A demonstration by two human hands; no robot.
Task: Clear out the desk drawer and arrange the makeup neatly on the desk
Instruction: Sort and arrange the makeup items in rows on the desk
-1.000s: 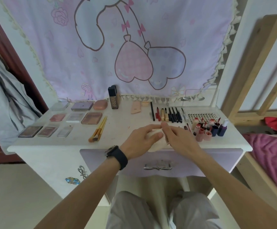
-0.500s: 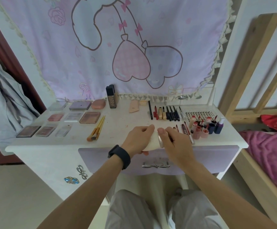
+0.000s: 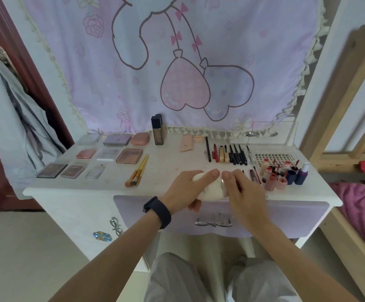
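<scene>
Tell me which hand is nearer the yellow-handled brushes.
Left. The left hand grips the white bottle just right of the brushes; the right hand pinches the bottle's far end, farther right.

The desk [image 3: 166, 168] is painted white, matt and faintly smudged. Its drawer front [image 3: 286, 214] is smooth lilac with a shiny silver metal bow handle [image 3: 213, 222]. At the desk's front edge the cream bottle [image 3: 209, 188] looks like smooth satin plastic, ringed by a bright metal band [image 3: 224, 186]. On the desk's left side, the eyeshadow palettes [image 3: 51, 170] have glossy clear plastic lids. Behind the desk hangs a matt cloth tapestry [image 3: 199, 62] with a tufted fringe. Right of the desk, the bed frame [image 3: 338, 110] is bare wood.
</scene>
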